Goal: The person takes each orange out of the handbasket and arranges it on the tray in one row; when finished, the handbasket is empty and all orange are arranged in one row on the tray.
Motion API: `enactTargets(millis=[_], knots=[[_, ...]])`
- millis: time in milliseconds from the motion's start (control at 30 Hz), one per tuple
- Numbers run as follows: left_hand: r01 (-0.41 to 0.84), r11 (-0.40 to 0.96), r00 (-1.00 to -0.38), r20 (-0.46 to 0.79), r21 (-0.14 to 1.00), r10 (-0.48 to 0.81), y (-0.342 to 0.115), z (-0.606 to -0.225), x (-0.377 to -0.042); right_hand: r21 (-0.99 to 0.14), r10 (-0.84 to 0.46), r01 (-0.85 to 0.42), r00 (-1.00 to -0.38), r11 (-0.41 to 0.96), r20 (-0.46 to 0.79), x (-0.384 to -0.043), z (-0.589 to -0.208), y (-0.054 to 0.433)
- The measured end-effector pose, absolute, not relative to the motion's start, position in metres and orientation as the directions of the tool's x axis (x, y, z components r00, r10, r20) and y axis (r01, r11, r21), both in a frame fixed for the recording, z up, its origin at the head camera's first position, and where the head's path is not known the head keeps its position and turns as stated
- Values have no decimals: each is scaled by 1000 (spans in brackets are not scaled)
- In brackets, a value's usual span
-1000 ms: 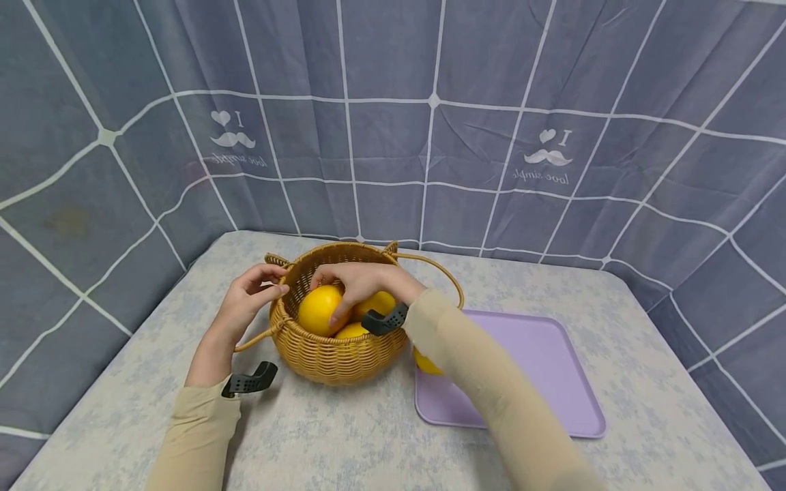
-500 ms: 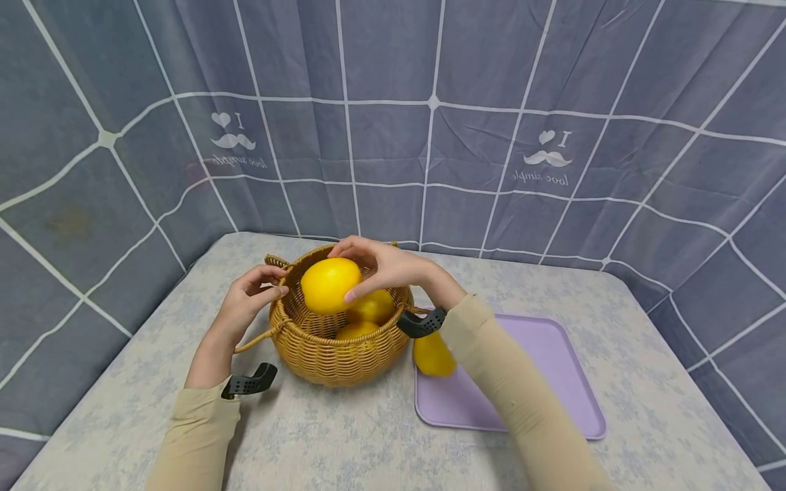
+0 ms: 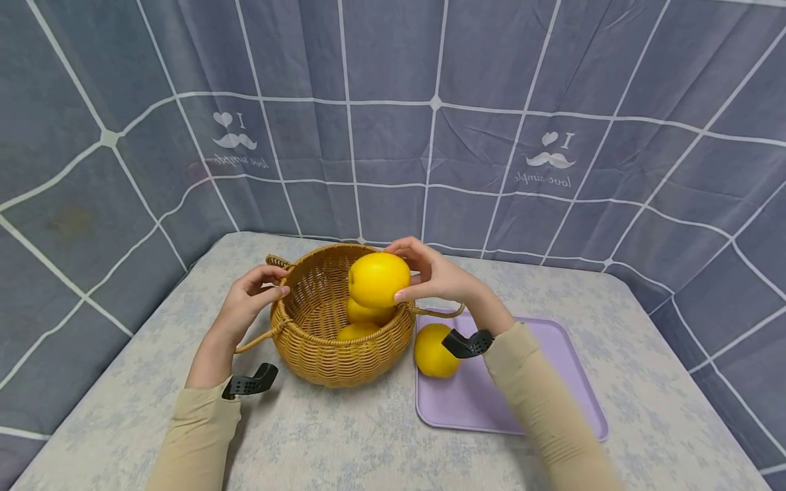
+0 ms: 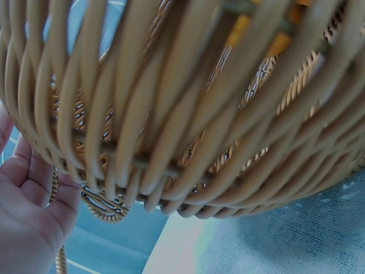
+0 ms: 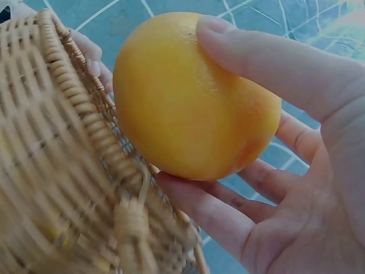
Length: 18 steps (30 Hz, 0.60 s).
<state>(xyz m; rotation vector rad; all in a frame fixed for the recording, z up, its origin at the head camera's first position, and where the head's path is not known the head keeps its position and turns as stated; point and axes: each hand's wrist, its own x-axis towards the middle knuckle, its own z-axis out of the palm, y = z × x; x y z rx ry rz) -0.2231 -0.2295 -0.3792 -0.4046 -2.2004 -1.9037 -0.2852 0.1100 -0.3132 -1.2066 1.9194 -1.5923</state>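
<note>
In the head view my right hand [image 3: 443,278] grips a yellow-orange orange [image 3: 376,281] over the right side of a wicker basket [image 3: 338,360]. The right wrist view shows the thumb on top of this orange [image 5: 182,103] and fingers beneath it, beside the woven rim. My left hand [image 3: 238,310] holds the basket's left rim between thumb and fingers. Inside the basket, partly covered, lie a second orange [image 3: 367,314] and a third orange [image 3: 357,331]. Through the weave in the left wrist view, orange patches show behind the basket wall [image 4: 171,114].
Right of the basket lies a shallow lilac tray [image 3: 510,406], with one orange [image 3: 434,353] on its left part. A looped basket handle [image 3: 442,314] sticks out over the tray's back corner. Behind the patterned tabletop [image 3: 344,436] hangs a grey-blue curtain [image 3: 393,143].
My right hand has lifted an orange out from among the others and carried it rightward to the basket's right rim. The left hand stays on the left rim.
</note>
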Motion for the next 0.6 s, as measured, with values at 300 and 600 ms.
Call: enactTargets(millis=[300,600], knots=[[330,125,-944,323,936,70,-229,-378,-222,-933,-678,-358,-677,-35,285,-264,-325,157],[324,106,-946,319,940,67,-230,-380,-225,-930,-572,-339,-738,-145,358,-244,-348,195]])
